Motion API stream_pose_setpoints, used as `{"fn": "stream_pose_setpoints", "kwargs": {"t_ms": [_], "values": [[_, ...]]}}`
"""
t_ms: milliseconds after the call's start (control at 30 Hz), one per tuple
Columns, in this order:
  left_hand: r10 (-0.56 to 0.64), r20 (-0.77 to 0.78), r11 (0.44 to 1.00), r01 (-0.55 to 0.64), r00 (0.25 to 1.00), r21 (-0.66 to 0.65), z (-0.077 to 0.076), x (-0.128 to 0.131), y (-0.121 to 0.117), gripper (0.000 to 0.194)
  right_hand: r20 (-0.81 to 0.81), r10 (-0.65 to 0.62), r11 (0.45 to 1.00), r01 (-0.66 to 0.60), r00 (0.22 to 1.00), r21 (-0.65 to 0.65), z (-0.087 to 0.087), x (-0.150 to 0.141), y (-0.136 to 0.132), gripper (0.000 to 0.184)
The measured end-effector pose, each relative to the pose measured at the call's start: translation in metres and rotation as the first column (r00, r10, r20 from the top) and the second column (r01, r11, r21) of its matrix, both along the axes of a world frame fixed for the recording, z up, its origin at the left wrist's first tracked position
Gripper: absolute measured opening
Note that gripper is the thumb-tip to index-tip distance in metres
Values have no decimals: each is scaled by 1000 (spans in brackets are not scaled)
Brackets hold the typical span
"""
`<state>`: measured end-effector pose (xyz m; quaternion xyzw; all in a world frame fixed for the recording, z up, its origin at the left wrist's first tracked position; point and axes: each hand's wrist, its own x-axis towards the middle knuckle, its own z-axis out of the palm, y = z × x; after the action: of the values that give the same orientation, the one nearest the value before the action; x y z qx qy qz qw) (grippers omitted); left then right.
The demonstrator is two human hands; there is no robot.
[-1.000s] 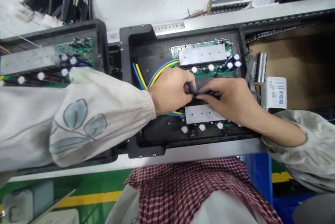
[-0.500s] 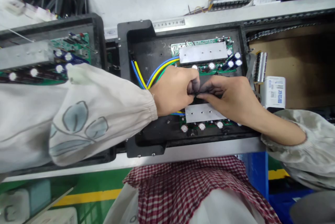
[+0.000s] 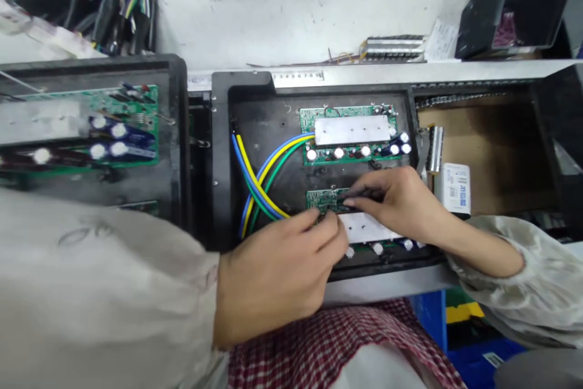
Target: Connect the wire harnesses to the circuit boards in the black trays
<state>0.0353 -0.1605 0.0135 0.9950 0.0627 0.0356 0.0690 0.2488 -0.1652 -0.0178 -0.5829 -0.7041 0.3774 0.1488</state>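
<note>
My left hand (image 3: 286, 267) is over the left end of the lower green circuit board (image 3: 321, 197), thumb and fingertips pinched at a tiny dark part I cannot make out. Close by on the right, my right hand (image 3: 401, 201) pinches at the same board's upper edge; what its fingertips hold is too small to name. A silver heatsink (image 3: 364, 228) lies along this board, partly covered by my hands. Above it sits the upper circuit board (image 3: 306, 121) with its own heatsink (image 3: 350, 130). Blue, yellow and green wires (image 3: 259, 176) curve off to the left.
Both boards lie in a black tray (image 3: 264, 110). Another black tray (image 3: 175, 134) with a board stands left. On the right are a cardboard-lined compartment (image 3: 501, 140), a small white box (image 3: 456, 189) and a component strip (image 3: 436, 149). Wire harnesses (image 3: 104, 6) lie at upper left.
My left hand has moved down and toward me, uncovering the wires and the upper board's lower edge. My right hand stays pinched near the lower board. The view has shifted, showing a black bin at upper right.
</note>
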Motion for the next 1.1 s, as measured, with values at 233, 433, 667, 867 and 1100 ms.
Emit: {"fn": "stream_pose_setpoints", "kwargs": {"t_ms": [233, 433, 667, 867, 1100], "values": [[-7, -25, 1000, 6, 1000, -30, -10, -8, -4, 33, -2, 50, 993, -50, 999, -107, 5, 0, 9, 8], [5, 10, 1000, -5, 1000, -25, -11, -9, -2, 35, -16, 77, 991, -78, 997, -110, 4, -2, 10, 9], [12, 23, 999, -11, 1000, -47, -12, -7, 0, 36, -13, 184, 973, -184, 983, -136, 3, -2, 19, 16], [76, 21, 994, -74, 997, -86, 1, 0, 13, 33, 120, 414, 908, -399, 903, -128, 21, 5, 29, 24], [-92, 39, 995, 93, 995, -26, -6, 7, -8, 23, 640, -9, 935, -220, 769, 278, 42, 56, -5, 22]]}}
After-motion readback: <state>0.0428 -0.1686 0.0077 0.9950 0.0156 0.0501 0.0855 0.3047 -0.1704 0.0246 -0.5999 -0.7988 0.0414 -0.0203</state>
